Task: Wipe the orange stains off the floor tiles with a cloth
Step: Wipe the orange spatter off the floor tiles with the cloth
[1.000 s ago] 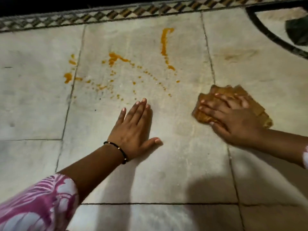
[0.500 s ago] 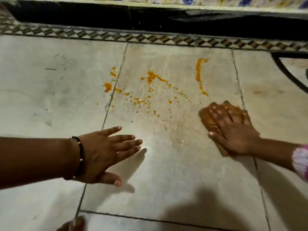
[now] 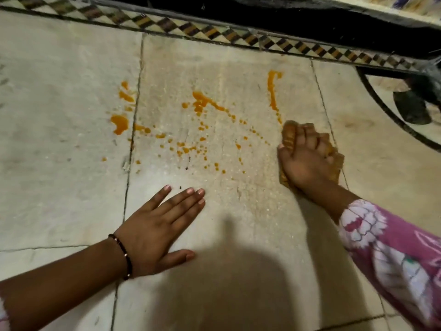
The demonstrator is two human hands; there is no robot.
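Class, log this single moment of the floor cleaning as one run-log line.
left hand: flat on floor tile | right hand: holds cloth | orange stains: unwiped | cloth: beside streak

Pale stone floor tiles [image 3: 59,163] under me, a checkered mosaic border strip [image 3: 214,34] along the far edge, dark gap [image 3: 286,17] behind it, pretty dim light.

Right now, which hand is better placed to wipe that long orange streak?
Right hand: it already holds the cloth just below the streak. Left hand lies flat, empty, farther away.
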